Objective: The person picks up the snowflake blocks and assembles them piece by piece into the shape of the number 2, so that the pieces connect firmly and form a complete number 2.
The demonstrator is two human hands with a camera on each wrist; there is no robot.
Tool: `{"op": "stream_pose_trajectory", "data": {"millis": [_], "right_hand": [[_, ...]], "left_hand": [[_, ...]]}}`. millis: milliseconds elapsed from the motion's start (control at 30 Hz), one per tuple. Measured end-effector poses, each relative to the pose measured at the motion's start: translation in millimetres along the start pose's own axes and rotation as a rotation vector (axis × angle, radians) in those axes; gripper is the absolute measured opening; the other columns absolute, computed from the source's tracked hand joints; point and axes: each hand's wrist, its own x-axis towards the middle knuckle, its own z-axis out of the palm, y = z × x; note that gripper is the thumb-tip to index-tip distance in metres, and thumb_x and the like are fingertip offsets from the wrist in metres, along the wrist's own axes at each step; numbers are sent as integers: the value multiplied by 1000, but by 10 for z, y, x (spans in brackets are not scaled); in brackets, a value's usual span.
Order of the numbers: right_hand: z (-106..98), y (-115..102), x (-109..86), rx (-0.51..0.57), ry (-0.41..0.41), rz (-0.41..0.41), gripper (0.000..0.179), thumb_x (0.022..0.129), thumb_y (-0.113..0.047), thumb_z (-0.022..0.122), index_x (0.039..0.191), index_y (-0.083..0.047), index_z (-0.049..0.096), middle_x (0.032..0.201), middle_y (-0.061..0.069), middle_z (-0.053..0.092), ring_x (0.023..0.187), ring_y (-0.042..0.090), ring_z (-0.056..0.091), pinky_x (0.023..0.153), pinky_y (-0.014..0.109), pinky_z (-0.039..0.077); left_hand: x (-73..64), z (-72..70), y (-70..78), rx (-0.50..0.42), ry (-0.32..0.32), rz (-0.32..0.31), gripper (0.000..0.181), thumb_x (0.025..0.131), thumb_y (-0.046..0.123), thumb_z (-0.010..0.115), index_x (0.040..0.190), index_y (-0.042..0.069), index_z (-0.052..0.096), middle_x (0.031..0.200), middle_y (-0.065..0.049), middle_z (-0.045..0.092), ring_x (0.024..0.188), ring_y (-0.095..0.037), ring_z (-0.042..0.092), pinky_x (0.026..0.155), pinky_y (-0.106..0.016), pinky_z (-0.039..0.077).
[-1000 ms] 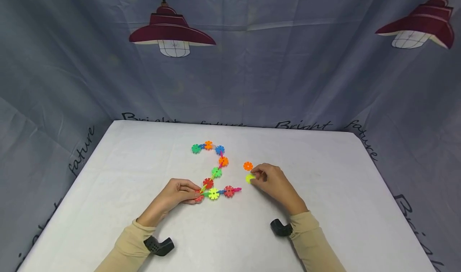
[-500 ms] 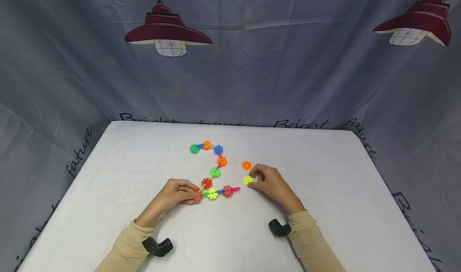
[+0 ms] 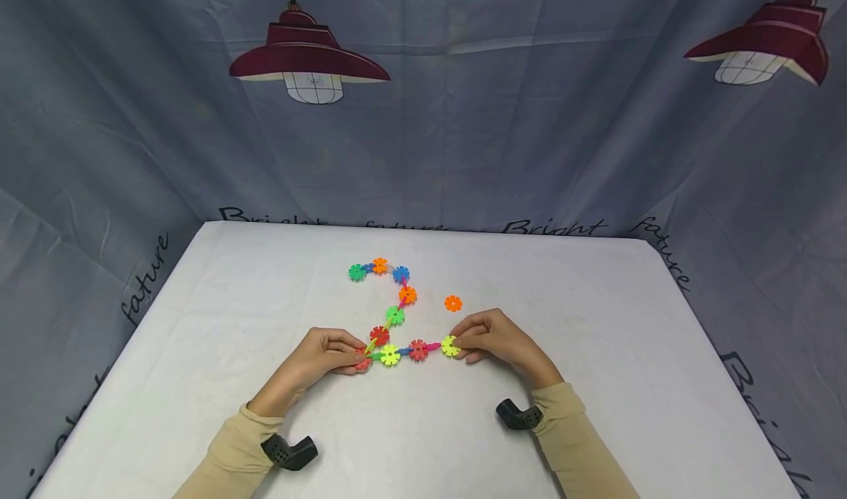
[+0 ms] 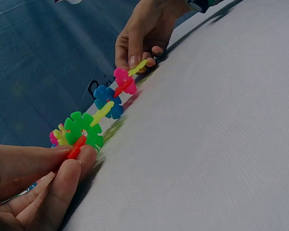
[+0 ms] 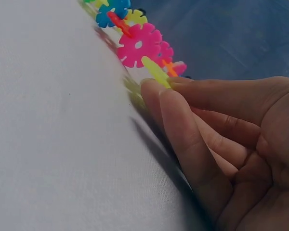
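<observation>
A chain of coloured snowflake discs curves like a 2 across the table. My left hand pinches a red disc at the chain's lower left corner, beside a green disc. Between thumb and fingers my right hand pinches a yellow disc. That disc's edge meets the pink disc at the chain's right end; how deep it sits in a slot I cannot tell. Part of the yellow disc is hidden by my fingertips in the right wrist view.
One loose orange disc lies just behind my right hand. The white table backs onto a grey-blue curtain printed with lamps. Black wrist devices sit on both sleeves.
My right hand has brought the yellow disc from beside the orange one toward me and slightly left, to the chain's pink end. The left hand keeps its grip.
</observation>
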Motion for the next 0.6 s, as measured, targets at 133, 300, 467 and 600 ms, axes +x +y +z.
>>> {"op": "stream_pose_trajectory", "data": {"millis": [133,300,467,600], "right_hand": [[11,10,8,23,5,1,30,95,-12,75,117,8,70,98,17,79,78,16,76,69,28,63],[55,18,35,35,17,1,30,95,-12,75,117,7,70,98,15,80,79,16,76,69,28,63],[112,11,52,29,45,-12,28,94,-10,75,115,8,71,96,16,80,77,14,76,69,27,63],[141,-3,53,10,62,-24,25,93,-6,75,112,9,73,94,17,79,74,14,75,68,27,63]], "left_hand": [[1,1,4,0,3,-4,29,94,4,72,117,-14,67,95,-10,80,81,-11,77,76,-27,63],[4,2,8,9,5,-9,29,94,4,73,117,-13,68,95,-10,80,81,-11,77,75,-27,63],[2,3,10,13,10,-10,29,94,5,73,117,-13,68,94,-10,80,80,-11,77,75,-26,63],[-2,9,17,6,14,-9,30,94,4,73,117,-14,68,94,-11,80,80,-10,77,75,-26,63]]}}
